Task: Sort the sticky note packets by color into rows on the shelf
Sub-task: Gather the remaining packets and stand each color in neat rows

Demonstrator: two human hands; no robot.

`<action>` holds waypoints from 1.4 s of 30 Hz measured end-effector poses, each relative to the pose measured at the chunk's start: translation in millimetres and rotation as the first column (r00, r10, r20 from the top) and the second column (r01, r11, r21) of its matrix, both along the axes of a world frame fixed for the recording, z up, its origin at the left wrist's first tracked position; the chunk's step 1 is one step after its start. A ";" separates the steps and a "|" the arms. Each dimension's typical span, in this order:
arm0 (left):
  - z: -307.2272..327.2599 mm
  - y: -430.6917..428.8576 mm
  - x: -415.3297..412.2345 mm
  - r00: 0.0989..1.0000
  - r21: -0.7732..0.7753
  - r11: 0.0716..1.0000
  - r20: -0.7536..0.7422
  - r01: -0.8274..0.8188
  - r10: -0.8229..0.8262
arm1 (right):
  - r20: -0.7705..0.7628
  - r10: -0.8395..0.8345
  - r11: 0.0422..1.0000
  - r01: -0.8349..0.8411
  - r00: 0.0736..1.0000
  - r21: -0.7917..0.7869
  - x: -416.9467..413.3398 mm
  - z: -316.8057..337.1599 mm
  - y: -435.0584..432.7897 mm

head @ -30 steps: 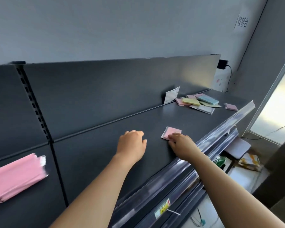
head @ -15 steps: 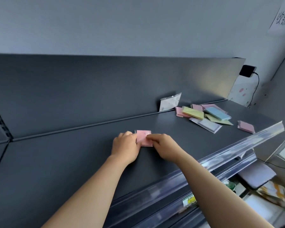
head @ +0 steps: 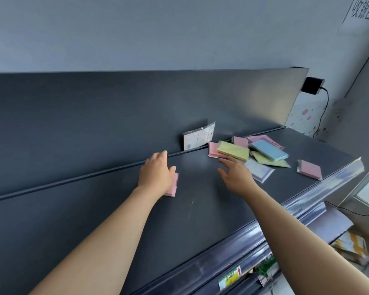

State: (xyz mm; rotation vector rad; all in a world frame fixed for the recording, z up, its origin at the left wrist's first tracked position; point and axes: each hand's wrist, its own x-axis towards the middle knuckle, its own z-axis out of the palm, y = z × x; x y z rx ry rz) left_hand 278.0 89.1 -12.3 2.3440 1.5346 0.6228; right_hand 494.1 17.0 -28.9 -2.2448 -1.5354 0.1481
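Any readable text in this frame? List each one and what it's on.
"收银台": paper sign on the wall, top right.
Too small to read: print on the white packet leaning on the back panel.
Blurred: label on the shelf's front rail; only a red arrow shows.

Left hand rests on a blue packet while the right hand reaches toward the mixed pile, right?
No. The head view shows the packet under the left hand is pink, not blue. The right hand does reach toward the mixed pile.
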 end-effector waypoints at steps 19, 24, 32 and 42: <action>16.4 72.4 95.4 0.969 0.265 0.961 0.248 -0.078 0.010 | 0.115 0.077 0.984 -0.057 0.990 -0.170 92.3 -19.1 56.0; 4.6 40.6 70.3 0.999 0.244 0.969 -0.020 0.030 -0.026 | 0.057 0.145 0.979 -0.135 0.988 -0.155 82.8 -19.9 53.5; -1.8 18.3 79.9 0.983 0.044 0.998 -0.178 0.047 -0.039 | 0.010 -0.093 0.995 0.093 0.996 0.027 139.5 -5.0 36.6; -19.7 19.5 160.0 0.956 -0.004 0.989 -0.255 0.151 -0.147 | 0.046 -0.059 0.982 0.066 0.997 -0.176 141.5 -10.7 20.3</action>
